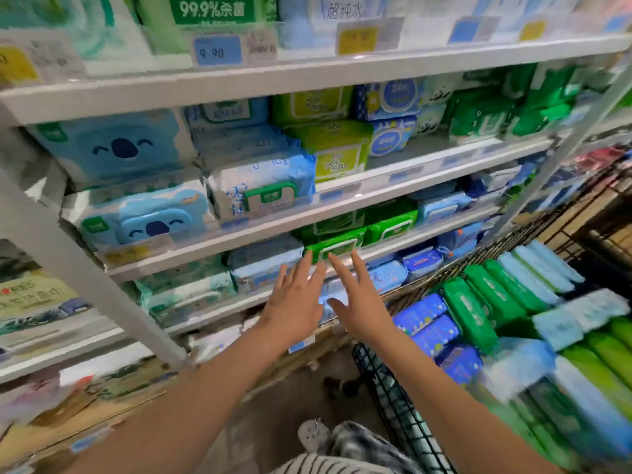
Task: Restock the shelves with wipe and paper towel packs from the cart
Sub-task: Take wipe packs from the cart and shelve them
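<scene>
Head cam | step: looks like squaring up a green wipe pack (333,247) at the front of the shelf (212,314) | left hand (294,304) + right hand (359,307): fingers straight, holding nothing, tips at the pack | next, my guess: reach right, grab another from the cart (383,381)

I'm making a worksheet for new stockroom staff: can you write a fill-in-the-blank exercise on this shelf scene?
1. The left hand and right hand reach toward the white metal shelves, holding ____.
2. Just beyond their fingers, the soft plastic wipe pack with a white-framed lid is coloured ____.
3. The pale blue packs at upper left show a ____ face.
4. The black wire cart stands on the person's ____ side.
Missing words: nothing; green; koala; right.
</scene>
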